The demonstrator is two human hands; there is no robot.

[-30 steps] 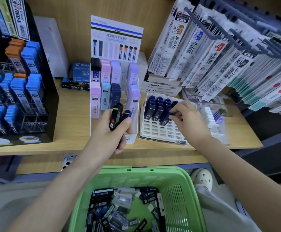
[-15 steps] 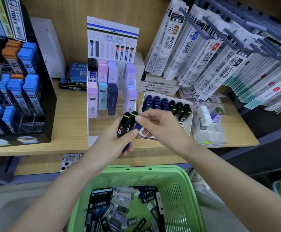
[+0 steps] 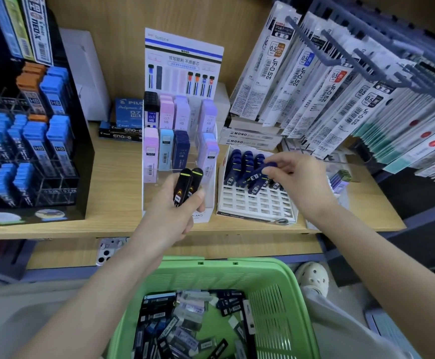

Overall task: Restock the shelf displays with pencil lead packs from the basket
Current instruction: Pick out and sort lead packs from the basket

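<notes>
We record both forearms [image 3: 112,275] bare, uncovered from the wrist to the frame's edge. The left hand [image 3: 171,213] and right hand [image 3: 304,180] are likewise ungloved. Lower right, we note a white perforated clog [image 3: 312,278] and a pale grey garment [image 3: 340,330] beside it.

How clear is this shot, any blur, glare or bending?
Head view: lighting is even, no hard glare; wide-angle bending bows the shelf edge and fans the hanging refill packs; the lead packs in the green basket look soft.
</notes>
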